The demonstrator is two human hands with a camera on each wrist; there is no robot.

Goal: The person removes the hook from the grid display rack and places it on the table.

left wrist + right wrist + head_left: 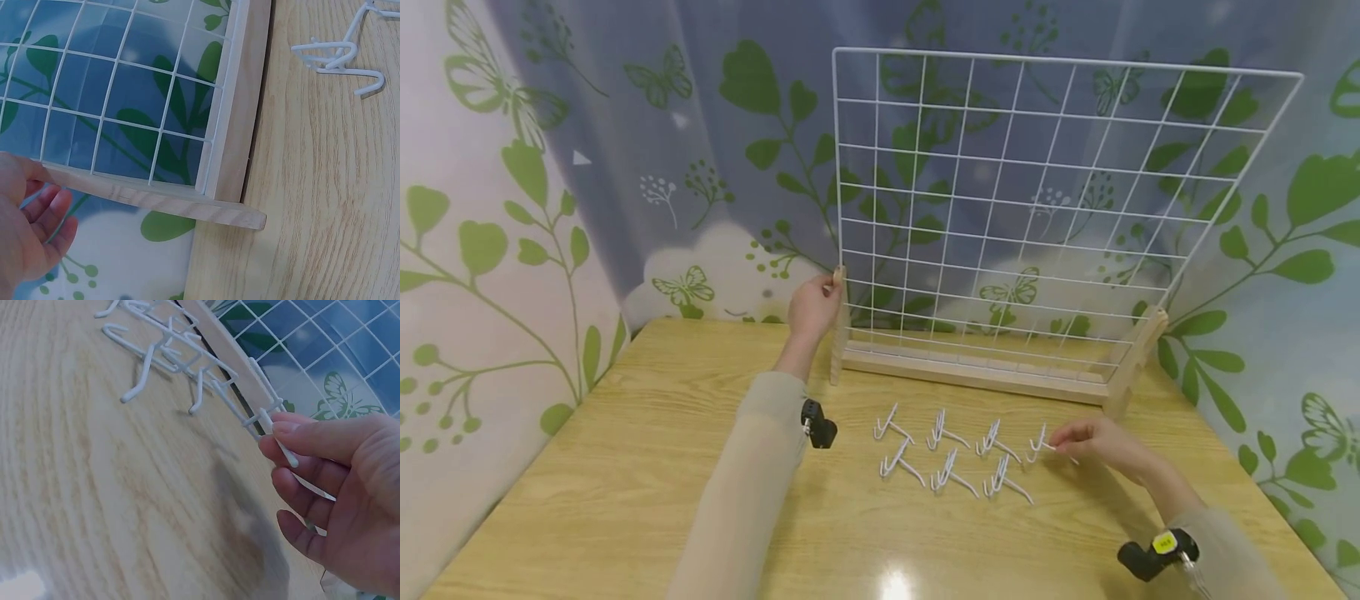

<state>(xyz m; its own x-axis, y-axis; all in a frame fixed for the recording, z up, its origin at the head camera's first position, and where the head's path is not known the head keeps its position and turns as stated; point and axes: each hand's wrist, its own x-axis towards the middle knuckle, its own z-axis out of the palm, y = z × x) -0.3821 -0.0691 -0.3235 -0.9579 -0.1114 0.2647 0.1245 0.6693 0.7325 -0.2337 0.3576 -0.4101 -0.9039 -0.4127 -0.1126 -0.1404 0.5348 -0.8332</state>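
Note:
A white wire grid panel [1045, 60] stands upright in a wooden stand with a base bar [970, 377] along its bottom. My left hand [814, 308] pinches the top of the stand's left side post [125, 192] between thumb and fingers; its other fingers are loosely bent in the left wrist view. My right hand [1105, 446] pinches the arm of a white wire hook [286, 449] between thumb and forefinger, over the table at the right end of the hooks. Several similar hooks [951, 473] lie in two rows in front of the stand.
The stand's right side post [1131, 367] leans outward near the table's right side. A light wood-grain table [625, 467] carries everything. Behind it hangs a curtain [700, 208] printed with leaves and butterflies. Each sleeve bears a small black camera [820, 425].

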